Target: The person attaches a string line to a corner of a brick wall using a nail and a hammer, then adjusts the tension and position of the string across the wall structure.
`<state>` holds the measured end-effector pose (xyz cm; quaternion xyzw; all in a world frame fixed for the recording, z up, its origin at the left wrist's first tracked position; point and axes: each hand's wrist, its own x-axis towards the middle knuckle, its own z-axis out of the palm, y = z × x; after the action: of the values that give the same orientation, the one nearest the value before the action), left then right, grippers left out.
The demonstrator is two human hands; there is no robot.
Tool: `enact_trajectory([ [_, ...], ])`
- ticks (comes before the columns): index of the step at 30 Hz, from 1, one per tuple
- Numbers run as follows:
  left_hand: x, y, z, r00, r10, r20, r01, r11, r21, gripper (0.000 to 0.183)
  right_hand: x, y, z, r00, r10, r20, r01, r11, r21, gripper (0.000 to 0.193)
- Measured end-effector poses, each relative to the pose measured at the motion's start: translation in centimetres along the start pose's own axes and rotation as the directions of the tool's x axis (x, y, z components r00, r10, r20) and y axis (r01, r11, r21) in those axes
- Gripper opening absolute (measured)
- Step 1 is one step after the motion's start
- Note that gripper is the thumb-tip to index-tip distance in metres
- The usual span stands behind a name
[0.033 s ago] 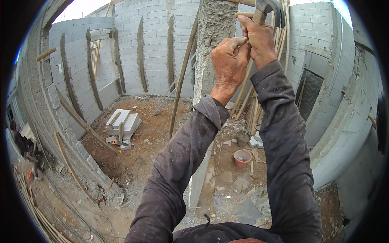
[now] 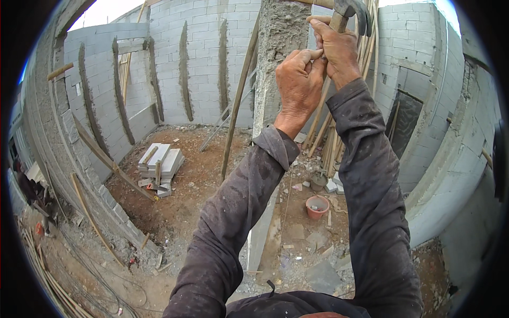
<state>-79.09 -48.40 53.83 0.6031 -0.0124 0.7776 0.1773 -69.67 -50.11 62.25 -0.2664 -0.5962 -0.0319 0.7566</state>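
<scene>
Both my hands are raised at the top of the view, close together beside a rough concrete column [image 2: 283, 37]. My right hand [image 2: 339, 53] is closed round the handle of a claw hammer [image 2: 347, 8], whose dark metal head points up at the top edge. Touching it, my left hand [image 2: 301, 79] is pinched at the fingertips. What those fingers hold is too small or hidden to name. A thin string [image 2: 288, 196] runs down below my hands, and a short piece of line shows above them. Wood crosses the top edge behind the hammer.
Bamboo poles [image 2: 330, 143] lean behind my right forearm. Below stand a reddish bucket [image 2: 317, 206] and, to the left, stacked white blocks [image 2: 161, 160] with a saw. A timber prop [image 2: 241, 95] slants beside the column. Another person [image 2: 34, 191] is at far left.
</scene>
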Motion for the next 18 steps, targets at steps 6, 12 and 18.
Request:
enact_trajectory([
  [6,0.0,0.2,-0.8,1.0,-0.003,0.011,0.003,1.0,-0.031,0.019,0.6,-0.3,-0.3,0.996,-0.053,0.069,0.054,0.998,-0.011,0.014],
  [12,0.4,1.4,-0.7,1.0,0.015,0.026,-0.013,0.996,-0.086,0.019,1.1,-2.9,0.1,0.983,-0.138,0.124,0.145,0.988,-0.053,0.013],
  [18,-0.4,1.5,-0.6,0.999,0.0,0.034,0.003,0.995,-0.097,0.017,0.4,-2.1,-0.5,0.992,-0.104,0.071,0.112,0.987,-0.119,0.013],
])
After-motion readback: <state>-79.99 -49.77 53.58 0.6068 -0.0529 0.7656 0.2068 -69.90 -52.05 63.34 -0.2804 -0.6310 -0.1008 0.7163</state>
